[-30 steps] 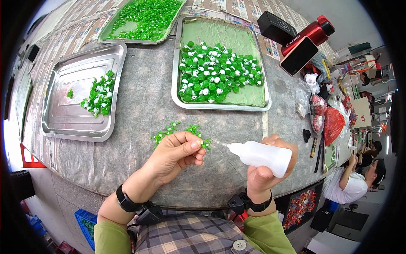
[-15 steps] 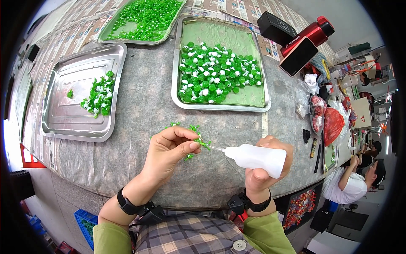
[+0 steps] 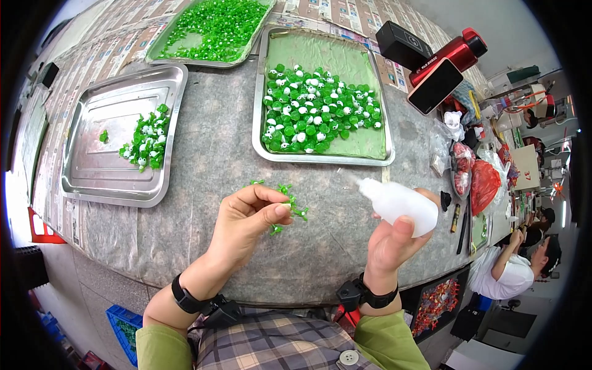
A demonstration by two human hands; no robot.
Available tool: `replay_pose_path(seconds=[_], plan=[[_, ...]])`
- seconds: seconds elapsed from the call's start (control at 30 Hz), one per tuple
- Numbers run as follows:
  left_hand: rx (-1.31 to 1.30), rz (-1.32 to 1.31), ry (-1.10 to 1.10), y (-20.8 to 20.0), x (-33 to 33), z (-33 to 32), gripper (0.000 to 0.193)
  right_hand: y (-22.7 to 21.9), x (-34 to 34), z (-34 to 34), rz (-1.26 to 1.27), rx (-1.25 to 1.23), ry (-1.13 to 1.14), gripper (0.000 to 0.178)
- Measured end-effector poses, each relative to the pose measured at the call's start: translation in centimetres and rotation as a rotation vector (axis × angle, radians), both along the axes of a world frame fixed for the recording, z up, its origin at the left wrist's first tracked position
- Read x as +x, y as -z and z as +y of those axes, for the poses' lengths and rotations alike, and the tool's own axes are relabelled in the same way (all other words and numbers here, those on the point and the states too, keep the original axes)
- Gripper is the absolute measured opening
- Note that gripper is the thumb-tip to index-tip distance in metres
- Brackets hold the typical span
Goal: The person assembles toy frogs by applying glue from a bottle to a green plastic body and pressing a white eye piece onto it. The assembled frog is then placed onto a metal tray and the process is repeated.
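Observation:
My left hand (image 3: 250, 219) is closed in a pinch above the table, its thumb and forefinger on a small green plastic piece (image 3: 298, 211) with thin prongs. Several similar green pieces (image 3: 275, 229) lie on the table under and around that hand. In my right hand (image 3: 391, 246) is a white squeeze bottle (image 3: 404, 208) with a fine needle tip. The bottle tilts, its nozzle aimed up and to the left, apart from the green piece. The needle itself is blurred.
Beyond my hands stands a metal tray (image 3: 320, 159) of green-and-white balls. A steel tray (image 3: 92, 160) at left holds a cluster of finished-looking green-and-white pieces; another tray (image 3: 197, 62) of green bits is behind. A phone (image 3: 435, 85), red flask (image 3: 453, 52) and black box (image 3: 402, 44) sit far right.
My right hand has drawn the bottle away from the green piece, to the right, and turned its nozzle upward. My left hand keeps its pinch in nearly the same place.

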State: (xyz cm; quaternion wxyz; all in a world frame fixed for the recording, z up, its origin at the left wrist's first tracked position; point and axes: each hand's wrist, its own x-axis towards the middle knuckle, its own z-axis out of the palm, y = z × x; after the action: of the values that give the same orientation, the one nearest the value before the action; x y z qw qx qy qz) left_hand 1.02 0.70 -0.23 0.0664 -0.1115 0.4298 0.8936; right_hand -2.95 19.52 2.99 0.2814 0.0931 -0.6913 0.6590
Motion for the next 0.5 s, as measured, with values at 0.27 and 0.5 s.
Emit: replay_pose_path(seconds=[0.27,0.5], plan=[[-0.005,-0.033,-0.014,-0.3,-0.1,-0.2,0.008,-0.9,-4.0,4.3,-0.229,-0.055,-0.048,0.040],[-0.052,-0.048,-0.053,-0.2,-0.1,0.2,0.008,5.0,-5.1,10.8,-0.494,0.094,-0.066,0.029]])
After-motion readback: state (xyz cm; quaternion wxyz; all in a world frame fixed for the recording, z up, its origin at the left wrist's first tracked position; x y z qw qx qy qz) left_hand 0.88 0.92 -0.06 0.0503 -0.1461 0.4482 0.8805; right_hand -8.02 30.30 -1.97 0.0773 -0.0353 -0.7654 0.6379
